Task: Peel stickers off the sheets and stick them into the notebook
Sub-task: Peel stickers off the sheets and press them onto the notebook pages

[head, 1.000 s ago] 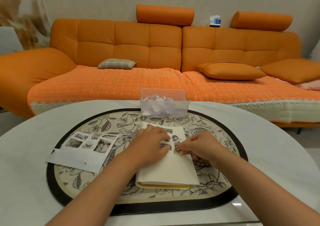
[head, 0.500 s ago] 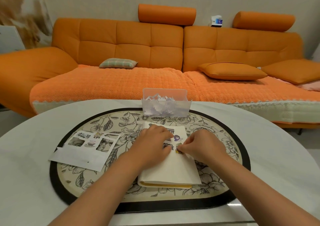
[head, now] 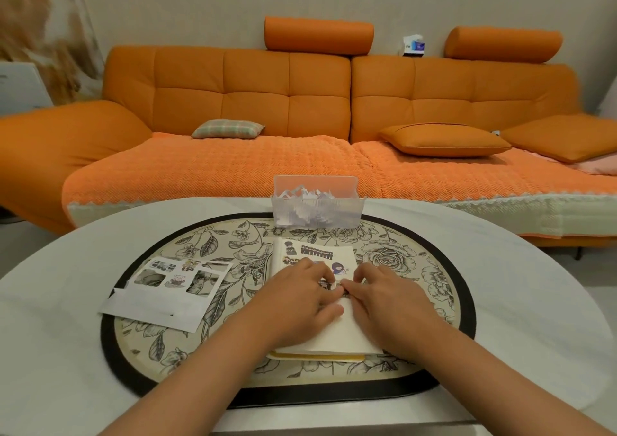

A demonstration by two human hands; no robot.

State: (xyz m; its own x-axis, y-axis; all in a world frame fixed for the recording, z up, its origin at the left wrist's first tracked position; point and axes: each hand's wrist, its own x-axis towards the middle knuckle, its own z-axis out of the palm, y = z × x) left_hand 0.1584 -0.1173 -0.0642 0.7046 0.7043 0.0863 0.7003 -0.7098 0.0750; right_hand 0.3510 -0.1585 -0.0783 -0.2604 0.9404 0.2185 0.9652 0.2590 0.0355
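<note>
Our left hand (head: pixel 307 298) lies flat on the open notebook (head: pixel 334 338), its grip released, fingers pressing the page. Our right hand (head: pixel 384 298) bends its fingertips onto a small sticker (head: pixel 345 291) on that page, just beside the left fingertips; we cannot tell whether that grip pinches it or only presses. Other stickers (head: pixel 339 267) sit higher on the page. The notebook rests on a floral mat (head: pixel 400 258) on the counter (head: pixel 50 335) — the sticker sheet (head: pixel 180 277) lies to its left.
</note>
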